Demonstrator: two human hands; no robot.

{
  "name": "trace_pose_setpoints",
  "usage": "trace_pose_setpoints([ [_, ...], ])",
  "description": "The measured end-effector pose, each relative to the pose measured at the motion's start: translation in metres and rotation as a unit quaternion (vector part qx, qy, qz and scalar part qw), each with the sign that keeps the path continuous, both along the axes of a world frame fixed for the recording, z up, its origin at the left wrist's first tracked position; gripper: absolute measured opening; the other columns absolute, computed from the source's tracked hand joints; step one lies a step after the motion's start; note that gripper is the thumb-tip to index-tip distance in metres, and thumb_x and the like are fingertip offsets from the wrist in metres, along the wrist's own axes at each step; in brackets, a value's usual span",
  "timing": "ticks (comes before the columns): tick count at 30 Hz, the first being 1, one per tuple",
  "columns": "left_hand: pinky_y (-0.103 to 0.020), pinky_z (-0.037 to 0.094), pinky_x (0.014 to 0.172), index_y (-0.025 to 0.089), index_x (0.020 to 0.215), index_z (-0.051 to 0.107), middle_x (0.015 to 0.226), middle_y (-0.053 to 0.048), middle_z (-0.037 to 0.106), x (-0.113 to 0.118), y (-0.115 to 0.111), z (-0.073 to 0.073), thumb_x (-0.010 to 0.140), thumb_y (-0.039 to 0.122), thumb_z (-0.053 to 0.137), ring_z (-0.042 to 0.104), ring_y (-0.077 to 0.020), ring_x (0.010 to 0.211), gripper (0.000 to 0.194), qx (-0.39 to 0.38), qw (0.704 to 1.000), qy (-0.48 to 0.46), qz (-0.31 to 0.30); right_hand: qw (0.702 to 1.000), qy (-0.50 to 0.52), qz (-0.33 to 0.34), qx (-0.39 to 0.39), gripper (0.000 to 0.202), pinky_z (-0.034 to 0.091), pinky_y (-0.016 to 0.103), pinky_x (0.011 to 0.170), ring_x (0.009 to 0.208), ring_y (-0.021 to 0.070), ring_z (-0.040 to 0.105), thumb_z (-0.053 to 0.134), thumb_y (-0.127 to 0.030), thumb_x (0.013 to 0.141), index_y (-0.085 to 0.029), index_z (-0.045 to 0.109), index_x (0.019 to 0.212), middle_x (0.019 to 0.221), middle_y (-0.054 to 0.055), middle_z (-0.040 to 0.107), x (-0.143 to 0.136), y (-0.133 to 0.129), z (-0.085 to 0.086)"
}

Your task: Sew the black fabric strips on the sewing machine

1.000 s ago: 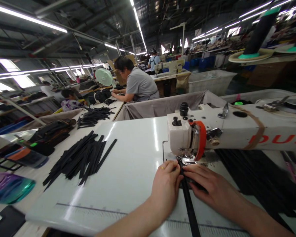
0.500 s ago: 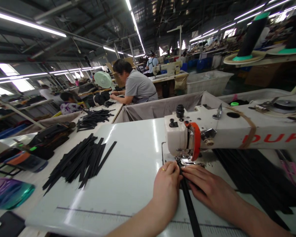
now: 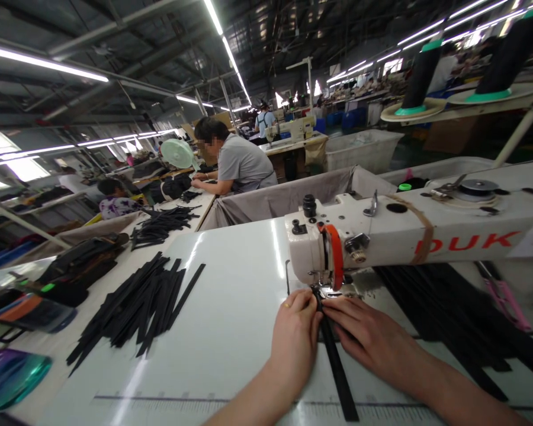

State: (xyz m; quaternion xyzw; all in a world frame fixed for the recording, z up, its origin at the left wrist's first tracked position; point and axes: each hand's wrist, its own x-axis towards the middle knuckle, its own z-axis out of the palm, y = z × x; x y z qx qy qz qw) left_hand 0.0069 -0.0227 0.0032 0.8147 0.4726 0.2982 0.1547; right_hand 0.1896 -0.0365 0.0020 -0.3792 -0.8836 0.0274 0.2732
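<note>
A narrow black fabric strip (image 3: 336, 370) runs from under the presser foot of the white sewing machine (image 3: 304, 251) toward me. Its near end lies over the ruler marks. At the strip's left edge, close in front of the needle area, my left hand (image 3: 294, 340) pinches it with bent fingers. My right hand (image 3: 368, 331) grips the strip from the right side, its fingers straight and together, the tips touching it near the foot. The fingertips partly cover the strip there, and the needle itself is hard to make out.
Loose black strips (image 3: 160, 302) lie on the table at left, with another pile (image 3: 444, 319) under the machine arm. Pink-handled snips (image 3: 506, 302) are at right. Thread cones (image 3: 420, 77) stand above. A person in a grey shirt (image 3: 244, 157) works farther back.
My view has turned slightly right, so the scene sits farther left. The strip has advanced a little toward the machine, and its near end now shows. Both hands stay at the foot.
</note>
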Motion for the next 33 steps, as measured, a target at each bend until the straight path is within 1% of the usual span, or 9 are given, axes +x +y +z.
trace_pose_setpoints([
  [3, -0.047, 0.051, 0.095, 0.016, 0.1, 0.064, 0.113, -0.009, 0.064, 0.0, 0.005, -0.001, 0.091, 0.006, 0.052, 0.057, -0.0272, 0.108, 0.019, 0.002, 1.0, 0.001, 0.005, 1.0, 0.012, 0.022, -0.011, 0.026, 0.054, 0.04, 0.092, 0.106, 0.0232, 0.061, 0.047, -0.009, 0.09, -0.015, 0.065, 0.11, 0.111, 0.01, 0.067, 0.001, 0.001, 0.002],
  [6, -0.047, 0.051, 0.095, 0.017, 0.098, 0.064, 0.111, -0.008, 0.065, 0.0, 0.006, -0.001, 0.089, 0.005, 0.053, 0.057, -0.0268, 0.107, 0.019, -0.006, 1.0, -0.003, 0.002, 0.997, 0.038, 0.047, -0.037, 0.025, 0.053, 0.036, 0.089, 0.1, 0.0208, 0.062, 0.049, -0.009, 0.089, -0.018, 0.067, 0.103, 0.105, 0.007, 0.068, 0.001, 0.0, 0.006],
  [11, -0.047, 0.049, 0.099, 0.016, 0.1, 0.064, 0.116, -0.01, 0.064, -0.001, 0.003, -0.002, 0.089, 0.003, 0.051, 0.056, -0.0266, 0.112, 0.022, -0.003, 1.0, -0.016, 0.0, 0.994, 0.079, 0.062, -0.05, 0.023, 0.051, 0.033, 0.085, 0.089, 0.0183, 0.062, 0.05, -0.009, 0.086, -0.02, 0.068, 0.092, 0.093, 0.004, 0.069, 0.001, -0.004, 0.013],
  [17, -0.048, 0.049, 0.101, 0.016, 0.101, 0.065, 0.119, -0.01, 0.065, 0.0, 0.003, -0.003, 0.09, 0.005, 0.049, 0.056, -0.0271, 0.115, 0.023, 0.001, 1.0, -0.018, -0.003, 0.991, 0.085, 0.081, -0.064, 0.023, 0.049, 0.035, 0.085, 0.084, 0.0182, 0.06, 0.05, -0.008, 0.084, -0.021, 0.068, 0.09, 0.085, 0.002, 0.068, 0.002, -0.003, 0.012],
  [21, -0.048, 0.05, 0.1, 0.017, 0.099, 0.066, 0.118, -0.009, 0.065, 0.0, 0.001, -0.001, 0.088, 0.004, 0.051, 0.056, -0.0267, 0.114, 0.023, 0.001, 1.0, -0.013, -0.001, 0.993, 0.07, 0.07, -0.059, 0.024, 0.049, 0.037, 0.087, 0.089, 0.0197, 0.061, 0.049, -0.009, 0.086, -0.021, 0.069, 0.094, 0.092, 0.004, 0.069, 0.003, 0.001, 0.008],
  [25, -0.045, 0.051, 0.097, 0.018, 0.096, 0.066, 0.115, -0.008, 0.066, 0.0, 0.0, 0.002, 0.089, 0.004, 0.051, 0.057, -0.0252, 0.109, 0.021, 0.001, 1.0, -0.007, 0.001, 0.997, 0.038, 0.045, -0.039, 0.027, 0.05, 0.039, 0.089, 0.095, 0.0213, 0.063, 0.049, -0.01, 0.088, -0.021, 0.067, 0.105, 0.102, 0.005, 0.07, 0.004, 0.008, 0.003],
  [28, -0.042, 0.053, 0.091, 0.018, 0.092, 0.067, 0.107, -0.007, 0.066, 0.0, -0.001, 0.003, 0.091, 0.007, 0.052, 0.058, -0.0238, 0.101, 0.018, -0.005, 1.0, 0.003, 0.005, 0.999, 0.019, 0.026, -0.01, 0.029, 0.052, 0.041, 0.088, 0.096, 0.0222, 0.064, 0.048, -0.011, 0.089, -0.02, 0.066, 0.111, 0.106, 0.007, 0.07, 0.003, 0.011, 0.001],
  [31, -0.039, 0.053, 0.084, 0.018, 0.088, 0.068, 0.096, -0.005, 0.065, 0.0, -0.005, 0.004, 0.09, 0.008, 0.054, 0.058, -0.0221, 0.091, 0.017, -0.016, 1.0, 0.008, 0.014, 1.0, 0.0, 0.019, 0.018, 0.029, 0.053, 0.04, 0.087, 0.096, 0.0219, 0.064, 0.045, -0.01, 0.091, -0.018, 0.065, 0.11, 0.11, 0.008, 0.069, 0.002, 0.011, -0.001],
  [33, -0.038, 0.053, 0.082, 0.018, 0.086, 0.068, 0.093, -0.005, 0.064, 0.0, -0.007, 0.004, 0.089, 0.007, 0.056, 0.058, -0.0212, 0.09, 0.016, -0.024, 1.0, 0.001, 0.016, 0.999, -0.014, 0.017, 0.034, 0.028, 0.053, 0.041, 0.086, 0.095, 0.0225, 0.064, 0.044, -0.009, 0.091, -0.017, 0.064, 0.11, 0.11, 0.009, 0.069, 0.001, 0.011, -0.002],
])
